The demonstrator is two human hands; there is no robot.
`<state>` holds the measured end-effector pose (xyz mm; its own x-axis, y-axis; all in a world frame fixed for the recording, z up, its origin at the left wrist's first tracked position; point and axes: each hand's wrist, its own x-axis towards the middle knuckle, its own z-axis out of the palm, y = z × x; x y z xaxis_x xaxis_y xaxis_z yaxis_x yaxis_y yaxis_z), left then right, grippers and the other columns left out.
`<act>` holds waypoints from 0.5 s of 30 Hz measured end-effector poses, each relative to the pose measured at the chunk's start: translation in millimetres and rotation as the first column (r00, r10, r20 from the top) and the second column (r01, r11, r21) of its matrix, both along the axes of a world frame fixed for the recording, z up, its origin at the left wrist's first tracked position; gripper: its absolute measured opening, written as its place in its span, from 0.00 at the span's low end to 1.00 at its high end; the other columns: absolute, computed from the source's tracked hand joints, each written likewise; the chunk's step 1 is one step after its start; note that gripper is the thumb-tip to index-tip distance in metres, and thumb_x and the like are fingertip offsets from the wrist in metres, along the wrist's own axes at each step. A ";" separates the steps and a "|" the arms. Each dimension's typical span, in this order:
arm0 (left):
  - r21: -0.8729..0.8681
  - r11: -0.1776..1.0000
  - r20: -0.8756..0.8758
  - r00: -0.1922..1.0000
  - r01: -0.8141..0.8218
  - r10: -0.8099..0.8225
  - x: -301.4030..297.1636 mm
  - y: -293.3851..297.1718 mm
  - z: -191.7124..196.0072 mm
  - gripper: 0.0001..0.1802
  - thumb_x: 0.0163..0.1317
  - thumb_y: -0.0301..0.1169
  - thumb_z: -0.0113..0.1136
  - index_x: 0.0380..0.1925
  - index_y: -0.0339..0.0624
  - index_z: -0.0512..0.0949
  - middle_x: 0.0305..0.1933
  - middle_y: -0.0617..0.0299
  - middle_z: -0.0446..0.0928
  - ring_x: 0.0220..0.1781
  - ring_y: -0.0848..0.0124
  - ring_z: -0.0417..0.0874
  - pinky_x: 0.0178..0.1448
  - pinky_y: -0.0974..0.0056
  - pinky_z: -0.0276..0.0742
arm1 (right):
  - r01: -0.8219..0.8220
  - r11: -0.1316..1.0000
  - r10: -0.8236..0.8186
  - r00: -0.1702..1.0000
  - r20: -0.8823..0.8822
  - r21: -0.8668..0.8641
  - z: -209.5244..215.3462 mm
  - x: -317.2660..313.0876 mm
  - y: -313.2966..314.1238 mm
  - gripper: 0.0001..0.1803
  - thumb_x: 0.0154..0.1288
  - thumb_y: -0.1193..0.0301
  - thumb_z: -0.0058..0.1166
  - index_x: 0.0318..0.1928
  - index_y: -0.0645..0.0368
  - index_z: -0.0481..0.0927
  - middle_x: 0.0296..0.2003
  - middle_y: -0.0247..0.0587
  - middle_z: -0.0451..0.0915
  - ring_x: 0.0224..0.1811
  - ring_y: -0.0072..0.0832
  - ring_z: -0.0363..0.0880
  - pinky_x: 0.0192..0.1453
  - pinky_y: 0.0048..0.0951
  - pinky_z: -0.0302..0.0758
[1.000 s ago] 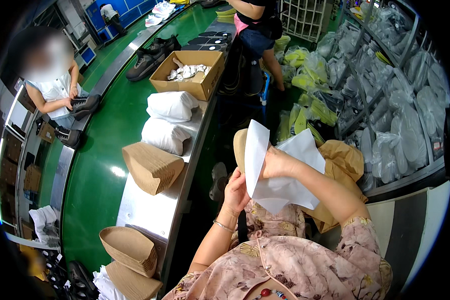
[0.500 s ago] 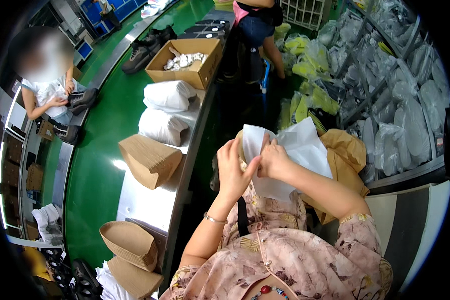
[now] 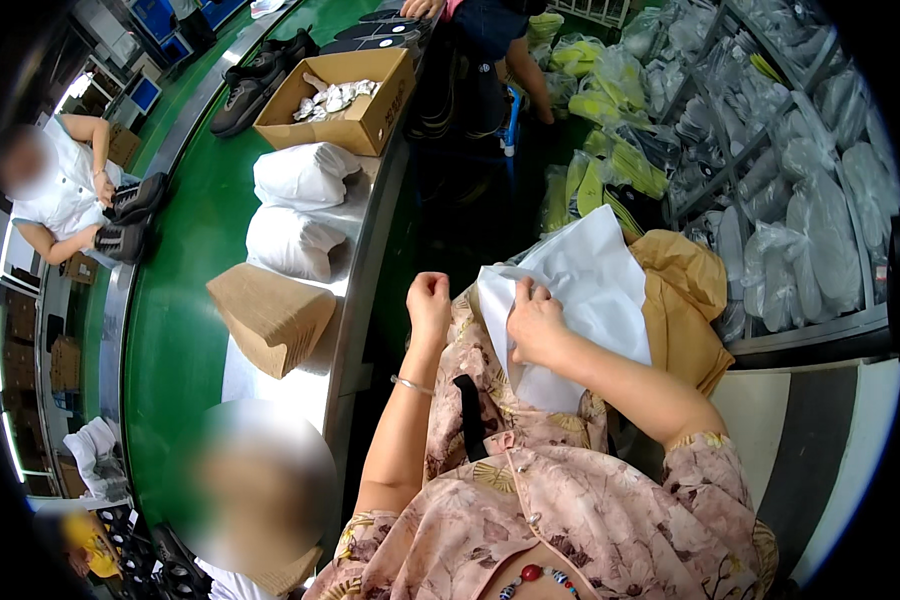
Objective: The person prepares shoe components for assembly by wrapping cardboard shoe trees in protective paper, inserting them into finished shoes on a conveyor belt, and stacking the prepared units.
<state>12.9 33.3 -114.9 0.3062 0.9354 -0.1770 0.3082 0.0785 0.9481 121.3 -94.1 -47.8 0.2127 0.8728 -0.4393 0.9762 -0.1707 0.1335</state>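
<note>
My right hand (image 3: 537, 325) grips the near left edge of white tissue paper (image 3: 595, 275) on my lap, its fingers curled over it. My left hand (image 3: 429, 305) is raised just left of the paper, apart from it, and closed in a fist. Whatever it may hold is hidden. Under and right of the white paper lies crumpled brown paper (image 3: 685, 290). On the metal-edged bench to the left are two white paper-wrapped bundles (image 3: 295, 243) and a stack of bent brown cardboard pieces (image 3: 270, 315).
An open cardboard box (image 3: 385, 120) of crumpled paper pieces stands farther up the bench, near dark shoes (image 3: 238, 105). Across the green conveyor (image 3: 185, 350) a person (image 3: 65, 185) handles dark shoes. Bagged soles fill a rack (image 3: 820, 345) at right. A blurred patch covers the lower left.
My left hand has drawn left off the paper and closed. The tan curved piece near it is out of sight. My right hand stays on the paper, which lies flatter.
</note>
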 end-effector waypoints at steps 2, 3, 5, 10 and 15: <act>0.401 0.912 0.020 0.994 0.088 -0.104 8.9 -17.9 18.2 0.08 0.58 0.29 0.56 0.34 0.35 0.76 0.24 0.61 0.74 0.25 0.73 0.73 0.30 0.69 0.72 | 0.027 0.998 -0.029 0.999 -0.034 -0.052 -4.4 0.8 3.1 0.41 0.37 0.56 0.67 0.53 0.63 0.73 0.55 0.63 0.57 0.48 0.56 0.67 0.39 0.48 0.77; 0.477 0.841 -0.117 0.967 0.255 -0.227 14.8 -35.9 37.2 0.11 0.56 0.30 0.59 0.37 0.36 0.75 0.30 0.58 0.72 0.26 0.69 0.74 0.32 0.67 0.73 | 0.055 0.998 -0.055 0.998 -0.026 0.010 -11.7 -0.2 2.2 0.38 0.36 0.57 0.66 0.50 0.64 0.74 0.56 0.62 0.57 0.48 0.55 0.67 0.41 0.47 0.76; 0.464 0.770 -0.298 0.896 0.438 -0.330 18.0 -60.8 47.0 0.20 0.52 0.34 0.65 0.42 0.34 0.74 0.37 0.56 0.68 0.30 0.69 0.73 0.35 0.68 0.72 | 0.089 0.985 -0.091 0.996 0.004 0.149 -22.7 -3.5 4.5 0.33 0.36 0.58 0.65 0.45 0.64 0.78 0.57 0.62 0.56 0.48 0.53 0.67 0.45 0.44 0.74; 0.240 0.774 -0.005 0.798 0.586 -0.603 8.8 -39.9 29.1 0.25 0.49 0.29 0.68 0.48 0.33 0.74 0.41 0.61 0.64 0.33 0.75 0.67 0.38 0.73 0.71 | 0.065 0.996 -0.073 0.988 -0.135 -0.062 -23.2 14.1 6.4 0.38 0.39 0.56 0.66 0.56 0.46 0.71 0.57 0.55 0.56 0.54 0.51 0.66 0.45 0.46 0.77; 0.167 0.829 0.157 0.816 0.533 -0.556 9.5 -39.9 23.7 0.27 0.47 0.19 0.66 0.51 0.33 0.70 0.46 0.62 0.62 0.33 0.78 0.69 0.39 0.75 0.73 | 0.054 0.997 -0.060 0.986 -0.155 -0.047 -21.6 19.4 5.1 0.32 0.38 0.57 0.66 0.50 0.47 0.76 0.57 0.57 0.57 0.52 0.52 0.68 0.44 0.45 0.77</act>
